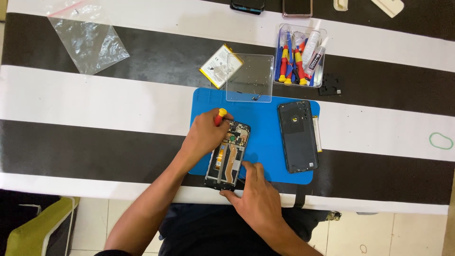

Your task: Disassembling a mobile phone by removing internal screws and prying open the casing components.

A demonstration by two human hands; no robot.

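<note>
Disassembly looks well along from where I watch: the dark back cover [298, 136] lies face down on the blue mat [265, 123] beside the opened phone [229, 155], and the battery [218, 65] rests above the mat, while boards inside the frame are not yet out. My left hand [204, 136] is closed around a red-and-yellow screwdriver [220, 116] at the phone's upper end; my right hand [258, 196] presses flat-fingered on its lower edge. The clear tray [301, 54] holds more screwdrivers and glue tubes; the clear lid [250, 78] holds tiny dark bits.
</note>
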